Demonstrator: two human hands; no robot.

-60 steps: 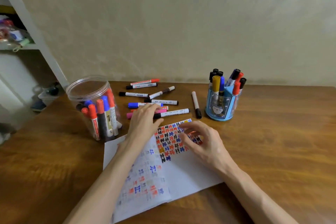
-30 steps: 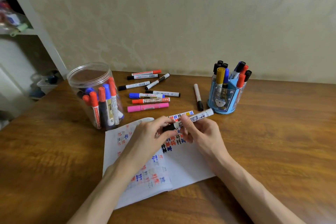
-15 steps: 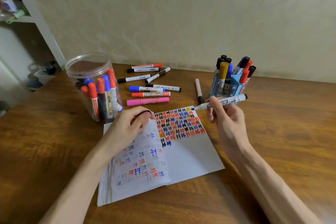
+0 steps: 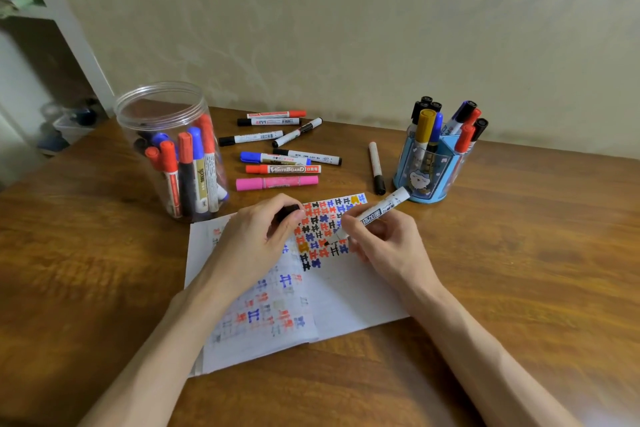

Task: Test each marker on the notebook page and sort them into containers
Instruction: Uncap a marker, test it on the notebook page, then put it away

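Sensibly, your right hand [image 4: 384, 246] pinches the white-barrelled black marker [image 4: 377, 213] like a pen, tip down on the open white notebook page [image 4: 353, 288]. Your left hand [image 4: 256, 239] curls round its black cap [image 4: 289, 209], ready for recapping, and pins that page flat.

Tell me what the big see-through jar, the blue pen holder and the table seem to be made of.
The jar looks like clear, glossy plastic: markers show through its thin wall, though glass is possible. The pen holder seems to be blue plastic with see-through panels and a printed cartoon. The table looks like varnished wood or wood-look laminate: brown grain, slight sheen.
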